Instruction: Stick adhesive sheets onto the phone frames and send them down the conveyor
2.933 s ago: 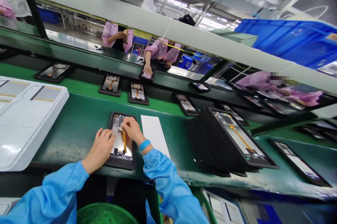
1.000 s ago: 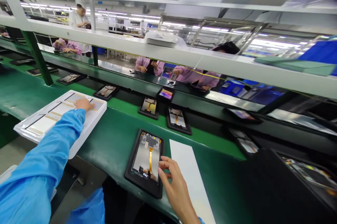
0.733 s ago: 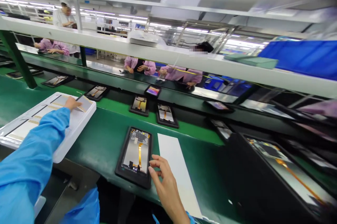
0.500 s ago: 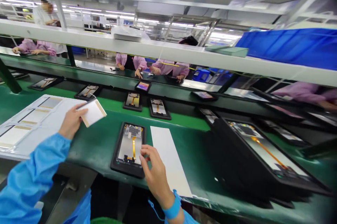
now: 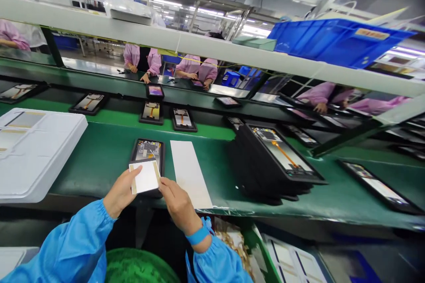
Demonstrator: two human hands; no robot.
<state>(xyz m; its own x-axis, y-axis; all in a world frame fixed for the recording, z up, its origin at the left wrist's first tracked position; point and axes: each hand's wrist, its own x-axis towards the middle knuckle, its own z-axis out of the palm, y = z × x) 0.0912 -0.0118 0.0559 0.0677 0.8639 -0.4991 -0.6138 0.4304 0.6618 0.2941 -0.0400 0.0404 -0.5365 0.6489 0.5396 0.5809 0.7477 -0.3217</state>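
A flat white battery (image 5: 146,178) with tan strips along two edges and a thin wire at its top is held between my hands. My left hand (image 5: 121,189) grips its left side, thumb on the white face. At its right edge, the fingers of my right hand (image 5: 177,201) pinch the tan strip. Behind and below the battery lies an open tablet (image 5: 148,146) in a black frame, circuit board showing at the top. The battery and my hands hide its lower part.
A white plastic tray (image 5: 49,159) with more batteries stands left. A white strip (image 5: 190,172) lies right of the tablet, then a stack of tablets (image 5: 275,159). Several tablets line the green belt beyond. A blue bin (image 5: 332,41) sits on the shelf. Co-workers in pink sit opposite.
My left hand has brought the battery from beside the tray to over the tablet's lower part. My right hand has moved from the tablet's edge to the battery. The view has shifted right and down.
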